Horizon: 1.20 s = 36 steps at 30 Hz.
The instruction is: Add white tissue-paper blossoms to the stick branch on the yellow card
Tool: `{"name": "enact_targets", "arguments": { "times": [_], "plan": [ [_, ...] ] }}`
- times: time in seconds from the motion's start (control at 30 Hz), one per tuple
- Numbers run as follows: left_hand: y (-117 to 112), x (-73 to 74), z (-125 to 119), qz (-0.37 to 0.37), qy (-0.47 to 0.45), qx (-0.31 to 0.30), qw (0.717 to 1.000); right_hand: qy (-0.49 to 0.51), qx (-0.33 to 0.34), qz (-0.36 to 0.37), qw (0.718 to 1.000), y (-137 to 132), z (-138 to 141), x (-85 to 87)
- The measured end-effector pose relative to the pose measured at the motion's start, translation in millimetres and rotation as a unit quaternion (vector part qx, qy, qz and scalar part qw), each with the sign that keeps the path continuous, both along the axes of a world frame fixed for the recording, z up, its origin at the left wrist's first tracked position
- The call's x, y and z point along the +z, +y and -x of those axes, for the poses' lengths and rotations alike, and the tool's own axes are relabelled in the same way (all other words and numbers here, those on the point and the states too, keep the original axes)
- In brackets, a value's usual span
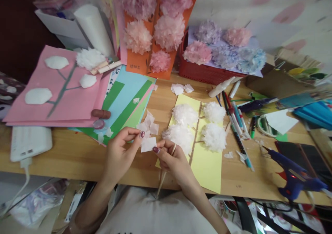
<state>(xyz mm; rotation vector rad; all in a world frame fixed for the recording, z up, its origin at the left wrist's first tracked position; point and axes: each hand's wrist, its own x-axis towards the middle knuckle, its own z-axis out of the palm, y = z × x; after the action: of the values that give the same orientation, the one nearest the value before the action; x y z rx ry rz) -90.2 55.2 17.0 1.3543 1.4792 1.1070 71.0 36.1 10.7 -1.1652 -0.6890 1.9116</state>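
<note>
The right grip (173, 161) is closed on a thin stick (163, 182) slanting toward the person, its thumb and forefinger pinching the right edge of a white paper square (148, 145). The left grip (120, 152) is narrow, fingertips at the square's upper left corner; whether it pinches the paper I cannot tell. Just beyond both lie loose paper pieces (149, 121) on the desk (83, 161). Right of the right grip, yellow card (209, 171) bears white puffs (214, 137); a glue gun (293, 178) lies farther right.
</note>
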Motion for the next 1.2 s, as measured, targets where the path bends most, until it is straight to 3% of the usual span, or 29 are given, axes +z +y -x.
{"name": "enact_targets", "arguments": {
  "times": [0.23, 0.4, 0.47, 0.57, 0.63, 0.77, 1.0, 1.2],
  "plan": [
    [9, -1.2, -1, 0.015, -0.063, 0.046, 0.997, 0.018, -0.012, 0.014, 1.0, -1, -1, -2.8],
    [17, -11.7, 4, -0.008, 0.019, 0.07, 0.997, 0.018, -0.019, 0.024, 0.999, -2, -2, -4.2],
    [16, -13.1, 6, -0.056, 0.103, 0.067, 0.991, 0.018, -0.028, 0.023, 0.999, -2, -2, -3.9],
    [6, -4.9, 7, -0.189, 0.188, 0.069, 0.961, 0.023, -0.043, 0.023, 0.999, -2, 0, -3.3],
    [-3, 4.2, 6, -0.244, 0.195, 0.013, 0.95, 0.025, -0.047, 0.023, 0.998, -2, 1, -2.7],
    [-14, 11.6, -2, -0.251, 0.185, -0.113, 0.943, 0.027, -0.048, 0.017, 0.998, -3, 1, -2.1],
    [-10, 1.0, -9, -0.204, 0.145, -0.114, 0.961, 0.065, -0.065, 0.032, 0.995, -6, -2, -2.0],
    [-7, 5.9, -8, -0.224, 0.142, -0.123, 0.956, 0.065, -0.064, 0.018, 0.996, -5, -3, -0.1]
  ]
}}
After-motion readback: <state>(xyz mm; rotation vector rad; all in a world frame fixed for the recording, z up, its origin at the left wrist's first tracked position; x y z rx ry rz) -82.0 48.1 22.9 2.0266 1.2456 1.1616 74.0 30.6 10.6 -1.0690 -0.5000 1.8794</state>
